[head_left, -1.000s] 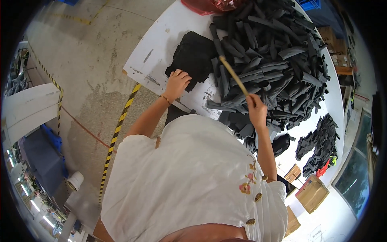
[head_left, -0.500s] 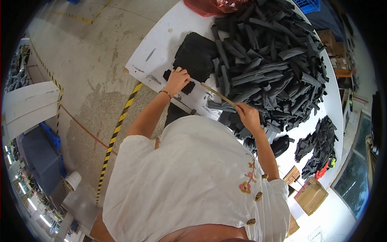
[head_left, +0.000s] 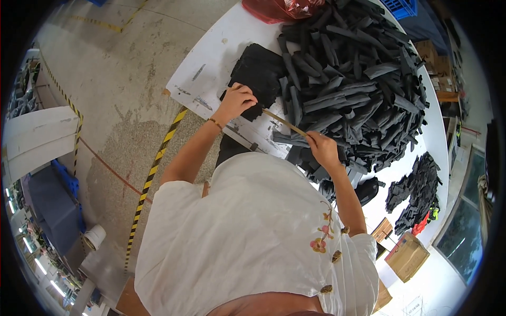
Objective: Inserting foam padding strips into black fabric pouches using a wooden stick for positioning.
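Note:
My right hand (head_left: pixel 323 149) is wrapped round one end of a thin tan stick (head_left: pixel 284 121). The stick's far tip reaches the near edge of some flat black pieces. Those pieces lie as a stack of black sheets (head_left: pixel 258 71) on the white table, soft and cloth-like in look. My left hand (head_left: pixel 237 102) is over the stack's near left corner, its fingers bent and pinched together close to the stick's tip. What lies between those fingertips is too dark and small to make out.
A large heap of rolled or folded black strips (head_left: pixel 348 89) covers the right of the white table (head_left: pixel 211 58). A red plastic bag (head_left: pixel 279 9) lies at the far edge. Smaller black pieces (head_left: pixel 414 192) lie at right, near a cardboard box (head_left: pixel 407 257). Yellow-black tape (head_left: pixel 153 171) crosses the floor.
My left hand has shifted slightly right, toward the stick's tip. A black strip that stuck out below that hand now lies up against the stack. My right hand has barely moved.

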{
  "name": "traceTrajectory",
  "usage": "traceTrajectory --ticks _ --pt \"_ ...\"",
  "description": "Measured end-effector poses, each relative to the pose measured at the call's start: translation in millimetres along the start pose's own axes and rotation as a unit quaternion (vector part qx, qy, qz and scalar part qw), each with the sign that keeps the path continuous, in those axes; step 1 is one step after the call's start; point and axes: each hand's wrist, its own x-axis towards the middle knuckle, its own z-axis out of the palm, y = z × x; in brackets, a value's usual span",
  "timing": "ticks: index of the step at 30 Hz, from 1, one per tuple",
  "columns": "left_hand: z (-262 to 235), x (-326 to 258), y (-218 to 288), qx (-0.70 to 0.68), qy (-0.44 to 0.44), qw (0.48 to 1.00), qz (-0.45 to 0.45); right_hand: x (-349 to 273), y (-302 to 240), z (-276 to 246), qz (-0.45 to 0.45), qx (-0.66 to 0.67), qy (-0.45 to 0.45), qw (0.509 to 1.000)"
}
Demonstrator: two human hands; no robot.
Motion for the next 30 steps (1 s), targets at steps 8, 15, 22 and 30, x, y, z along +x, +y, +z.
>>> traceTrajectory --ticks 8,15,22,30 --pt "-24.5 27.1 113.2 -0.017 0.203 0.979 0.022 36.3 -38.5 44.6 0.066 0.219 0.045 0.973" --pt "25.2 19.0 94.8 -0.804 0.208 0.454 -0.322 46.2 -66.4 67.5 0.059 0.201 0.06 0.976" --pt "-6.5 45.0 83.3 -0.711 0.348 0.498 -0.354 18.3 -72.8 64.1 0.037 0.117 0.027 0.992" --pt "-70.4 65.7 30.2 -0.647 0.438 0.545 -0.303 -82.0 -35.3 -9.1 0.129 0.219 -0.117 0.96"
